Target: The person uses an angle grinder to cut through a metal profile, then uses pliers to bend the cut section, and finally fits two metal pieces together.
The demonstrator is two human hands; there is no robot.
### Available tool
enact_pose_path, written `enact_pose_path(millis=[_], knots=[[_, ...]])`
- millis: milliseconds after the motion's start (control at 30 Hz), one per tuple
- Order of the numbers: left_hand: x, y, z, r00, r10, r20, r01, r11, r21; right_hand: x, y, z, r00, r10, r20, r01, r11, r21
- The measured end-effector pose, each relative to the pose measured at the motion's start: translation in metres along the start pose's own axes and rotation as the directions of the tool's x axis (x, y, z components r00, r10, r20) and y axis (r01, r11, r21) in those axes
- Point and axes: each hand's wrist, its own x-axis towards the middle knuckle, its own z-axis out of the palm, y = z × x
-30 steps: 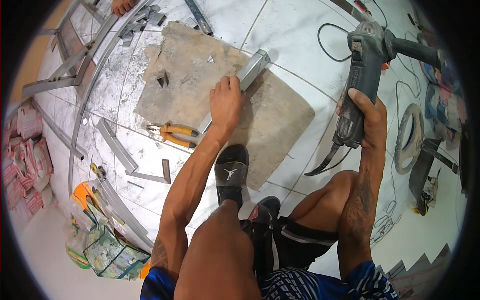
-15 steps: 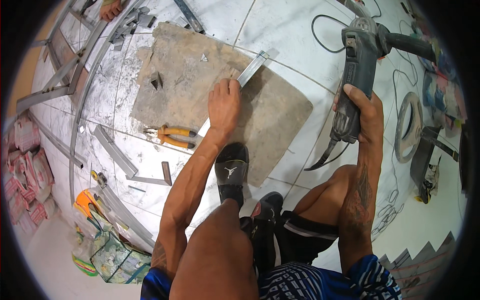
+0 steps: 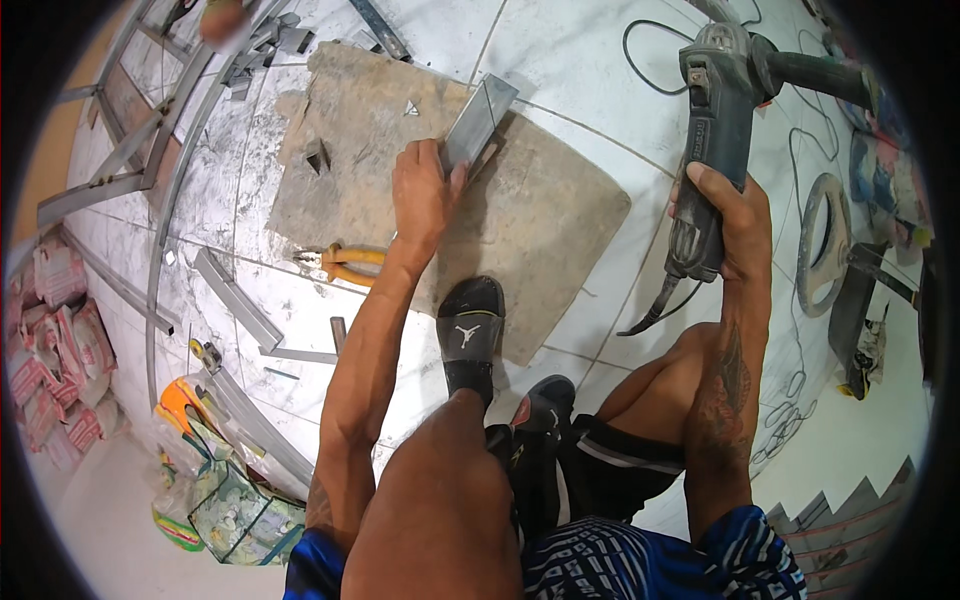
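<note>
My left hand [image 3: 424, 195] is closed around a length of square metal tube [image 3: 483, 120], tilted over a worn brown board [image 3: 570, 215] on the floor. A marked line crosses the tube near its far end. On the right, my right hand [image 3: 738, 215] grips the body of a dark angle grinder [image 3: 716, 125], held up off the floor with its side handle pointing right. The grinder's disc cannot be made out. Pliers with yellow-orange handles [image 3: 352, 264] lie at the board's left edge, partly behind my left forearm. My sandalled foot [image 3: 470, 325] rests at the board's near edge.
At the upper left another person's blurred hand [image 3: 222, 20] is beside a metal frame [image 3: 128, 185]. Cut metal pieces [image 3: 240, 300] and a tape measure [image 3: 206, 355] lie on the left. Pink-and-white packages [image 3: 65, 350] are stacked beyond. A cable [image 3: 640, 85] loops behind the grinder.
My left hand has turned the metal tube, so a broader face shows and its far end has moved left and away. The right hand and grinder have barely moved.
</note>
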Motion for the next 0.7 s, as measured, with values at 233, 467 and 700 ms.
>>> enact_pose_path(millis=[233,467,700], knots=[[0.001,-0.002,-0.001,0.996,-0.049,0.081,0.044,0.997,0.061,-0.008,0.000,0.003,1.000,-0.005,0.016,0.004,0.999,0.040],[0.034,-0.015,-0.028,0.884,-0.169,0.436,0.228,0.970,-0.087,-0.010,0.002,-0.004,0.999,0.006,0.043,-0.007,0.999,0.032],[0.038,-0.020,-0.040,0.800,-0.240,0.550,0.444,0.853,-0.275,-0.013,0.002,0.000,0.999,0.007,0.035,-0.007,1.000,0.002]])
